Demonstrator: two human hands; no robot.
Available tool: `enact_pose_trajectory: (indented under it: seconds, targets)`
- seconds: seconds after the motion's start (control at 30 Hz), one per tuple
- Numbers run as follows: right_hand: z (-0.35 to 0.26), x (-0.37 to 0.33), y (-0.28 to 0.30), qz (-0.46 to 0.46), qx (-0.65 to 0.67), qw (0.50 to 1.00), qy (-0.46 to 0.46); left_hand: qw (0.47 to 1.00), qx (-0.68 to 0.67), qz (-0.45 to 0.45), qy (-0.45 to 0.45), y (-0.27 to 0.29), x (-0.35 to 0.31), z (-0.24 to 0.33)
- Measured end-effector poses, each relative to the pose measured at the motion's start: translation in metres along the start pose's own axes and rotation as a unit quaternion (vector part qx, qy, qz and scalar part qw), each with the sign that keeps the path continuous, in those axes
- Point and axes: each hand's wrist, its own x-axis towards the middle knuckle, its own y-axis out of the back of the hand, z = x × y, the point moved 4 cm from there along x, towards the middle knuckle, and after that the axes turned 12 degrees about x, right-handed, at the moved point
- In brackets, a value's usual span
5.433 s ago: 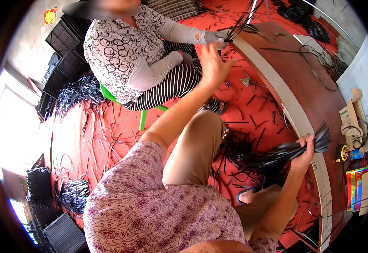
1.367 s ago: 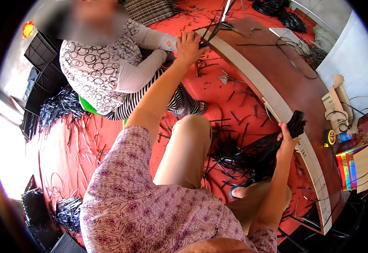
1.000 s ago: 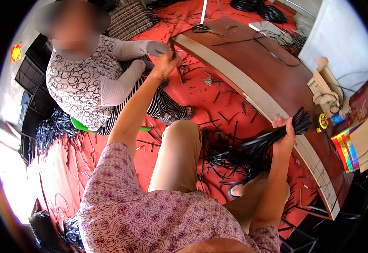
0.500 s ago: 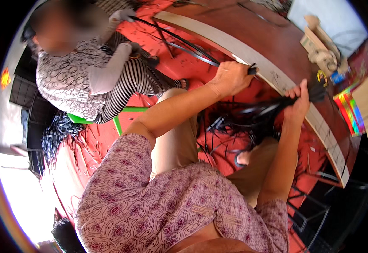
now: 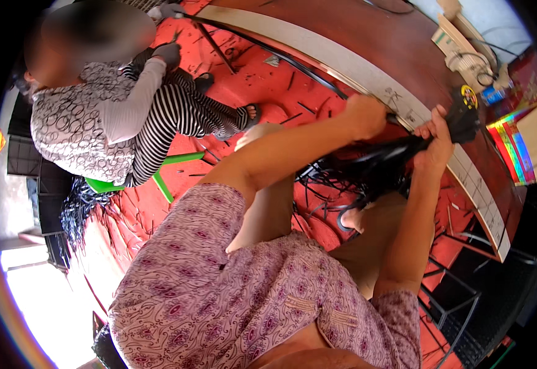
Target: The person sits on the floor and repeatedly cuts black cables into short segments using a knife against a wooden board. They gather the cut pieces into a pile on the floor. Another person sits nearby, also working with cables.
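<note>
My left hand (image 5: pixel 367 117), a little blurred, is closed on black plastic strips (image 5: pixel 299 66). They stretch up and left along the table edge toward a gloved hand (image 5: pixel 171 10) of the person sitting across from me. Just to the right, my right hand (image 5: pixel 434 142) grips a thick bundle of black strips (image 5: pixel 397 149). The bundle's gathered end (image 5: pixel 463 123) sticks out past my fingers over the table, and its loose ends hang down toward my knees. A second gloved hand (image 5: pixel 168 55) of the other person rests near their lap.
A brown table (image 5: pixel 397 46) with a pale edge curves along the far right side. It carries cardboard pieces (image 5: pixel 465 52) and a shiny coloured box (image 5: pixel 514 150). Cut strips litter the red floor (image 5: pixel 262 92). A green stool (image 5: pixel 179 158) is under the other person, with dark strips (image 5: pixel 84 209) piled behind.
My left hand has moved right and slightly down, closer to my right hand, drawing the strips along. My right hand stays nearly in place. The other person appears farther left in the view.
</note>
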Motion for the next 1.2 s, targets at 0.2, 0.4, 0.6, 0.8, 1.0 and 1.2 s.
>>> enact_pose_trajectory:
  seconds: [0.2, 0.4, 0.6, 0.8, 1.0, 1.2]
  targets:
    - [-0.004, -0.007, 0.007, -0.036, 0.01, 0.999, -0.015, 0.998, 0.009, 0.061, -0.032, -0.012, -0.007, 0.011]
    - [-0.006, -0.021, 0.012, -0.06, 0.011, 0.998, -0.002, 0.996, 0.004, 0.082, -0.031, -0.011, -0.017, 0.021]
    - [-0.008, -0.03, 0.016, -0.059, 0.008, 0.998, 0.002, 0.996, 0.003, 0.079, -0.029, -0.009, -0.025, 0.028]
    - [-0.007, -0.03, 0.017, -0.068, -0.004, 0.998, 0.007, 0.997, -0.004, 0.069, -0.033, -0.009, -0.026, 0.034]
    - [-0.009, -0.028, 0.017, -0.054, 0.001, 0.998, 0.01, 0.998, -0.023, 0.052, -0.022, -0.006, -0.024, 0.032]
    - [-0.004, -0.026, 0.016, -0.041, -0.003, 0.999, -0.003, 0.997, -0.067, 0.047, 0.012, 0.012, -0.032, 0.023]
